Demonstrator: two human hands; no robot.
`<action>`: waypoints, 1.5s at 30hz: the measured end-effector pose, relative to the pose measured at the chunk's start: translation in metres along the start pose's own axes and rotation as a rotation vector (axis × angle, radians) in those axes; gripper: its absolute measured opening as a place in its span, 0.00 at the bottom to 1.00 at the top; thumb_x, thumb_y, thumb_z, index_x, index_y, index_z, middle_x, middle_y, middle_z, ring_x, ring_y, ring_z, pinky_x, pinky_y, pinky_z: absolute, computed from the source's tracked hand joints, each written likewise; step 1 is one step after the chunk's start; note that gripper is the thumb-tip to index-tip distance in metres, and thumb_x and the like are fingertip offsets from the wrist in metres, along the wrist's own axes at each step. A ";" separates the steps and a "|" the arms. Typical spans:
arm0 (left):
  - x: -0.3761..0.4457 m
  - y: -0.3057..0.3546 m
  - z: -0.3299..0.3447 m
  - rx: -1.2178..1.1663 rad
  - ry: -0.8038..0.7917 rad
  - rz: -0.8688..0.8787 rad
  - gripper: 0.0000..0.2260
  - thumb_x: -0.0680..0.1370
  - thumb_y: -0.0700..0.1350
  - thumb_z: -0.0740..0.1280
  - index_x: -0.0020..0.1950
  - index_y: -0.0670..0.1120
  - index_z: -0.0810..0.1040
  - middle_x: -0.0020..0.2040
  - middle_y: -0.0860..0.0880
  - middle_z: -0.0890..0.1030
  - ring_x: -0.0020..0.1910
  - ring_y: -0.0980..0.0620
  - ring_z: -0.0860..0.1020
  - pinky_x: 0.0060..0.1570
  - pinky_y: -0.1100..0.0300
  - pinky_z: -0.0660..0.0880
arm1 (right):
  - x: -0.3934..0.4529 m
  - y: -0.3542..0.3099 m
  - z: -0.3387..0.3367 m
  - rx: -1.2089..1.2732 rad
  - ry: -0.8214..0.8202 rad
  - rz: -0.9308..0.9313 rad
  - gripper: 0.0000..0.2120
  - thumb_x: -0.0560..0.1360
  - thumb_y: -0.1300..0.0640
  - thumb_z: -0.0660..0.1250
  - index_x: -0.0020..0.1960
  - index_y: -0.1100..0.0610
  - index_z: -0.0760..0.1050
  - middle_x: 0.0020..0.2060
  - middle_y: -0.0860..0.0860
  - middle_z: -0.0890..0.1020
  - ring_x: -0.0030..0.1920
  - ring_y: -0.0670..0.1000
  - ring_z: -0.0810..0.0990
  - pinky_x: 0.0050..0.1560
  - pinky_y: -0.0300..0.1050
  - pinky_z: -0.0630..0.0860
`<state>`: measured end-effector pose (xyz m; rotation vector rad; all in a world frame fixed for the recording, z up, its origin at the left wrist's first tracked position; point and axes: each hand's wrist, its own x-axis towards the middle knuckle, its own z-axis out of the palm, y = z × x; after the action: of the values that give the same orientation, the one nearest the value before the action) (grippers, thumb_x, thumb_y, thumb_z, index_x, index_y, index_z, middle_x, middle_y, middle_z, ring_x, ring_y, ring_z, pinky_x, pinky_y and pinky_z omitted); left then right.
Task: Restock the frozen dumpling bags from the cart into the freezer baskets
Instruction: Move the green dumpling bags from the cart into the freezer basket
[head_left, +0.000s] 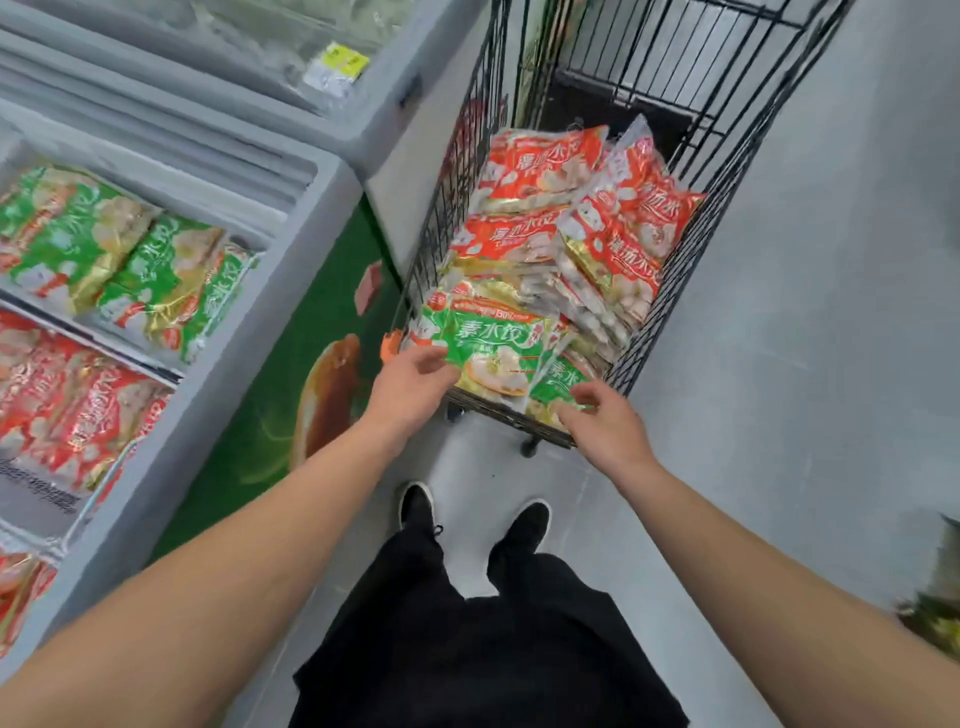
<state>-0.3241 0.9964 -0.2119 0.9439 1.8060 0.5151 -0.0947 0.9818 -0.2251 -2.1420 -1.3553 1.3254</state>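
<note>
A black wire cart (670, 306) stands ahead of me, piled with dumpling bags. Several red bags (540, 166) lie at the back, and a green bag (488, 348) lies on top at the near end. A second green bag (558, 376) leans beside it on the right. My left hand (410, 387) reaches the left edge of the top green bag, fingers loosely bent and touching it. Over the near corner of the second green bag, my right hand (605, 423) hovers with relaxed fingers. The open freezer (291, 291) on my left holds green bags (124, 254) in its far basket and red bags (67, 400) in the nearer one.
A second chest freezer (363, 130) with a shut glass lid stands behind the open one. The green freezer front (291, 395) is close to the cart's left side. Grey floor (805, 364) lies to the cart's right. My black shoes (415, 504) stand just short of the cart.
</note>
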 end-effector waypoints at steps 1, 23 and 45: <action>0.000 0.006 0.007 0.037 -0.010 0.008 0.27 0.68 0.56 0.70 0.66 0.49 0.79 0.58 0.52 0.82 0.61 0.51 0.79 0.65 0.46 0.75 | 0.004 0.004 -0.005 0.008 0.000 0.002 0.18 0.76 0.52 0.69 0.64 0.54 0.76 0.60 0.50 0.79 0.57 0.52 0.78 0.60 0.47 0.74; 0.165 -0.007 0.038 0.435 -0.224 -0.018 0.22 0.79 0.48 0.67 0.73 0.47 0.73 0.68 0.51 0.77 0.61 0.52 0.78 0.60 0.60 0.69 | 0.173 0.007 0.077 0.315 -0.071 0.552 0.23 0.79 0.60 0.65 0.73 0.57 0.66 0.59 0.49 0.77 0.56 0.51 0.77 0.54 0.44 0.72; 0.256 -0.039 0.053 0.030 -0.151 -0.538 0.08 0.73 0.40 0.66 0.49 0.40 0.81 0.47 0.41 0.85 0.48 0.41 0.85 0.50 0.43 0.82 | 0.191 0.026 0.056 0.333 0.328 0.723 0.03 0.78 0.60 0.62 0.50 0.56 0.75 0.46 0.54 0.80 0.44 0.55 0.79 0.44 0.50 0.77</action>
<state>-0.3421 1.1722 -0.4088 0.4670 1.8349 0.0756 -0.0987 1.1129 -0.3767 -2.5374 -0.2005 1.2100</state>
